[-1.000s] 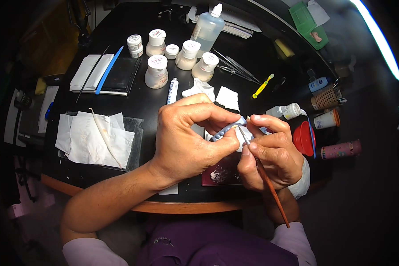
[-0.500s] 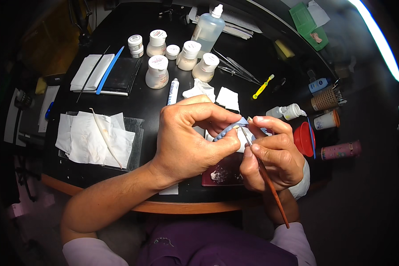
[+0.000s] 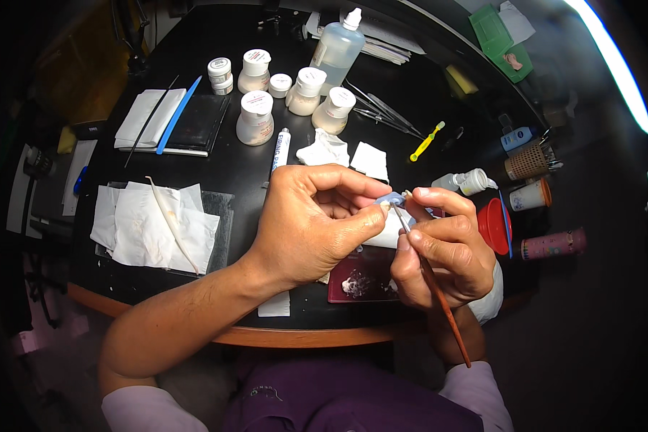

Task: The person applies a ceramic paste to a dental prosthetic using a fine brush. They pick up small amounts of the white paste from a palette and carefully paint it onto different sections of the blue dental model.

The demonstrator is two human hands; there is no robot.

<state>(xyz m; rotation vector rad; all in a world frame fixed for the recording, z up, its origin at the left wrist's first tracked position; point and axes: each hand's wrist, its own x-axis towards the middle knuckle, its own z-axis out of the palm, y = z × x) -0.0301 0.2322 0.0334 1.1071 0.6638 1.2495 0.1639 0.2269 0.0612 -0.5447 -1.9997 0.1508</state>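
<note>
My left hand [image 3: 317, 230] is closed around a small blue dental model [image 3: 391, 199], most of it hidden by fingers, with a small cream tooth piece [image 3: 386, 207] on it. My right hand [image 3: 446, 255] grips a thin brush [image 3: 441, 304] with a reddish wooden handle, its tip at the tooth piece. The right index fingertip is beside the model, near another small cream bit [image 3: 408, 193]. Beneath the hands lie white tissue [image 3: 385, 232] and a dark red plate [image 3: 360, 291] with white material on it.
Several powder jars [image 3: 255, 122], a clear bottle [image 3: 335, 54], a tube [image 3: 279, 147], tweezers [image 3: 392, 111] and a yellow tool [image 3: 426, 142] stand or lie behind. Papers on a tray [image 3: 147, 230] lie left. A red bowl [image 3: 491, 223], cups [image 3: 530, 198] and a pink cylinder [image 3: 554, 243] are right.
My left hand has turned and come slightly lower, so less of the blue model's curved row shows. The brush tip stays at the tooth piece; my right hand has shifted only slightly.
</note>
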